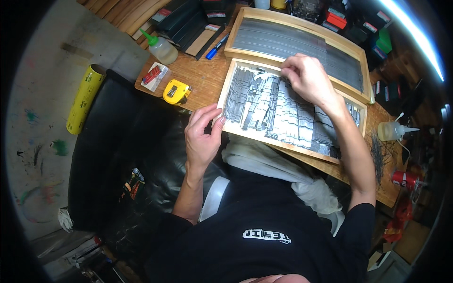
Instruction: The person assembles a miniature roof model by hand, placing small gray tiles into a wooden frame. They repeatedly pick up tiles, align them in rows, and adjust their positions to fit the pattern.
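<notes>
A shallow wooden tray lies tilted across the table's near edge. Rows of thin dark and shiny grey strips fill it, with pale gaps at its left part. My left hand grips the tray's left rim near the front corner, thumb and fingers about the edge. Over the tray's far side is my right hand, its fingers curled into a pinch by the far rim. Whatever sits between those fingertips, if anything, is too small to make out. The right forearm covers some of the strips on the right.
Behind the tray stands a second wooden frame packed with dark strips. On the table's left are a yellow tape measure, a green-capped bottle and a blue marker. A squeeze bottle and red can are at right.
</notes>
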A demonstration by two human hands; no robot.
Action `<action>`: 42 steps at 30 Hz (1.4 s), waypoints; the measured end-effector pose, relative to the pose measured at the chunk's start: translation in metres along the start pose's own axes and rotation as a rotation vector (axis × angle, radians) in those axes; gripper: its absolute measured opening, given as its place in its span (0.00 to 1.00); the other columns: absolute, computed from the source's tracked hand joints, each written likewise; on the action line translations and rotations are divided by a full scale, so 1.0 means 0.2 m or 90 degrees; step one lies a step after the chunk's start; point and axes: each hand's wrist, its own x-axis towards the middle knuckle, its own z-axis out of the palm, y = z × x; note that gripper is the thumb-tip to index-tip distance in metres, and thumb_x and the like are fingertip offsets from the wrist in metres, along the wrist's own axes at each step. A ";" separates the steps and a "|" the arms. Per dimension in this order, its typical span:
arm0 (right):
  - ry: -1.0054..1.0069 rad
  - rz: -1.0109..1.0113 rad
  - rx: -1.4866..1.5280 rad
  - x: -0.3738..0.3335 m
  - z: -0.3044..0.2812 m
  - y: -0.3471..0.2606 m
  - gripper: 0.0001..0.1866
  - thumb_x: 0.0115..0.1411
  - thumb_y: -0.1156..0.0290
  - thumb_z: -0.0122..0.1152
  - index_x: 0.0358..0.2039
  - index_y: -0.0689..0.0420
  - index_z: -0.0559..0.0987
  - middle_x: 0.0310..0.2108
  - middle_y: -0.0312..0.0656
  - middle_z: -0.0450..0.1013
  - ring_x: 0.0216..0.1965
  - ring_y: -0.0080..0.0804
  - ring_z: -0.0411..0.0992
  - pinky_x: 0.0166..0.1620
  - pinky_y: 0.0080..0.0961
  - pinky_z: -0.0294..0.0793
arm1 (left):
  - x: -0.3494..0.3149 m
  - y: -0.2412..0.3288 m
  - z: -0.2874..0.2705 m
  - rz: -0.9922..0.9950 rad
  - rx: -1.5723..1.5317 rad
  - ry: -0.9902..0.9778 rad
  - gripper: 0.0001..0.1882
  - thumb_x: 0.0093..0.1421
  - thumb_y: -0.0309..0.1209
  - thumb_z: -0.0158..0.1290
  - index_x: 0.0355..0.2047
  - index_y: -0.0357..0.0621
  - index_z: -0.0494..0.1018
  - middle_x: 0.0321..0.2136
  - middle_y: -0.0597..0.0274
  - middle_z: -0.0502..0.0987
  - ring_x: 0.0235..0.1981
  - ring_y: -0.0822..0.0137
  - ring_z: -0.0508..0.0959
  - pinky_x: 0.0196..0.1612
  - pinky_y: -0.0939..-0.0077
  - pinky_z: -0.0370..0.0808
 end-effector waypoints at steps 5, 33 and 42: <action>-0.106 -0.051 0.039 0.11 0.18 -0.07 0.10 0.68 0.76 0.61 0.44 0.66 0.87 0.39 0.58 0.84 0.41 0.52 0.85 0.50 0.44 0.83 | -0.01 0.01 0.00 -0.021 -0.014 -0.011 0.11 0.62 0.22 0.64 0.45 0.34 0.84 0.48 0.49 0.84 0.50 0.52 0.83 0.55 0.63 0.78; -0.068 -0.007 0.061 0.25 0.35 -0.13 0.11 0.63 0.71 0.64 0.42 0.61 0.89 0.36 0.61 0.83 0.42 0.58 0.84 0.51 0.48 0.82 | -0.03 0.06 0.03 0.055 0.236 -0.163 0.24 0.72 0.43 0.57 0.57 0.38 0.83 0.73 0.33 0.60 0.75 0.35 0.54 0.74 0.42 0.49; -0.089 -0.043 0.027 0.27 0.38 -0.13 0.11 0.64 0.74 0.65 0.44 0.64 0.88 0.36 0.58 0.84 0.39 0.54 0.85 0.49 0.43 0.84 | -0.05 0.04 0.04 0.053 0.253 -0.169 0.26 0.72 0.46 0.57 0.58 0.35 0.81 0.74 0.33 0.60 0.75 0.36 0.54 0.74 0.42 0.50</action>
